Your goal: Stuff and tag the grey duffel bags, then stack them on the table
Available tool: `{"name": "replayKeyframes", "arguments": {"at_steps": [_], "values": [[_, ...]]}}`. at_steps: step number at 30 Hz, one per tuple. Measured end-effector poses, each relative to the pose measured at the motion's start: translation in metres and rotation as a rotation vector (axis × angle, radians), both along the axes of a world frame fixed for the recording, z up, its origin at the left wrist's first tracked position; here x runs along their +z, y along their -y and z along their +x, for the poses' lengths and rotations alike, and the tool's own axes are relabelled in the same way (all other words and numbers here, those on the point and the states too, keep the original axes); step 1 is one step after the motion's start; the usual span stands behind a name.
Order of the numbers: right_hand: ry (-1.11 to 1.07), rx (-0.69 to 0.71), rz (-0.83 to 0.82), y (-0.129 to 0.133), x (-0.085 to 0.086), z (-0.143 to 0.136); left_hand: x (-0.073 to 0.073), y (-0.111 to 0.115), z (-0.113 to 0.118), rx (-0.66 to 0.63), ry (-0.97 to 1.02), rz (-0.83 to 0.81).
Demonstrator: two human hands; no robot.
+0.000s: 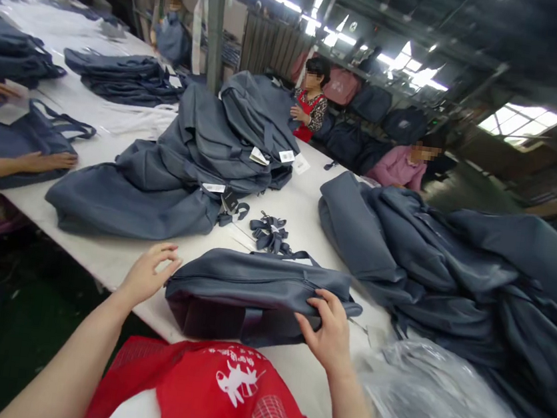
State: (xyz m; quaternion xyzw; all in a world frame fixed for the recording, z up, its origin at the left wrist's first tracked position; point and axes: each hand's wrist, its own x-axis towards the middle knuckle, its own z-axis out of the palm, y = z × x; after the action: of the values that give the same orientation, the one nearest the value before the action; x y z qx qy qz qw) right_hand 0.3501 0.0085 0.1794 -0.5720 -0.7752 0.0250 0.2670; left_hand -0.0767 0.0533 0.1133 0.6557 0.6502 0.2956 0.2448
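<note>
A dark blue bag with a zipper along its top lies at the near edge of the white table, right in front of me. At its left end is my left hand, fingers apart and curved, the fingertips close to the bag's corner. My right hand rests on the bag's right part, fingers spread over the top edge and front, not closed round it. Just beyond the bag lie bundled dark straps with metal clips.
Blue bags with white tags pile up behind to the left; more blue bags fill the right. Clear plastic wrap lies near right. Another person's hand rests on a bag at far left. Several people stand around the white table.
</note>
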Motion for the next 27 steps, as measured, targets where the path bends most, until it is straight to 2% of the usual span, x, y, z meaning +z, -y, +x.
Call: {"name": "replayKeyframes", "arguments": {"at_steps": [2, 4, 8, 12, 14, 17, 20, 22, 24, 27], "values": [[-0.010, 0.001, -0.039, 0.002, 0.005, 0.001, 0.017, -0.010, 0.034, -0.249, -0.036, 0.022], [-0.049, -0.044, -0.067, 0.005, 0.005, 0.003, 0.027, -0.019, 0.064, -0.396, -0.099, -0.037], [-0.043, -0.084, -0.170, 0.017, 0.003, 0.004, 0.023, -0.029, 0.106, -0.414, -0.234, -0.100], [0.041, 0.012, -0.097, 0.031, 0.018, -0.011, 0.014, -0.022, 0.126, -0.390, -0.314, -0.033], [0.071, 0.139, -0.092, 0.032, 0.029, -0.025, 0.013, -0.018, 0.129, -0.364, -0.322, -0.008], [0.152, 0.252, -0.235, 0.028, 0.041, -0.049, 0.013, -0.021, 0.122, -0.338, -0.328, 0.042], [0.297, 0.265, -0.455, 0.025, 0.041, -0.066, 0.011, -0.033, 0.102, -0.470, -0.276, 0.039], [0.340, 0.276, -0.532, 0.028, 0.037, -0.071, 0.005, -0.040, 0.089, -0.571, -0.213, -0.013], [0.330, 0.269, -0.492, 0.034, 0.030, -0.072, -0.007, -0.047, 0.078, -0.573, -0.180, -0.040], [0.299, 0.224, -0.341, 0.038, 0.014, -0.066, -0.039, -0.059, 0.068, -0.515, -0.194, -0.004]]}}
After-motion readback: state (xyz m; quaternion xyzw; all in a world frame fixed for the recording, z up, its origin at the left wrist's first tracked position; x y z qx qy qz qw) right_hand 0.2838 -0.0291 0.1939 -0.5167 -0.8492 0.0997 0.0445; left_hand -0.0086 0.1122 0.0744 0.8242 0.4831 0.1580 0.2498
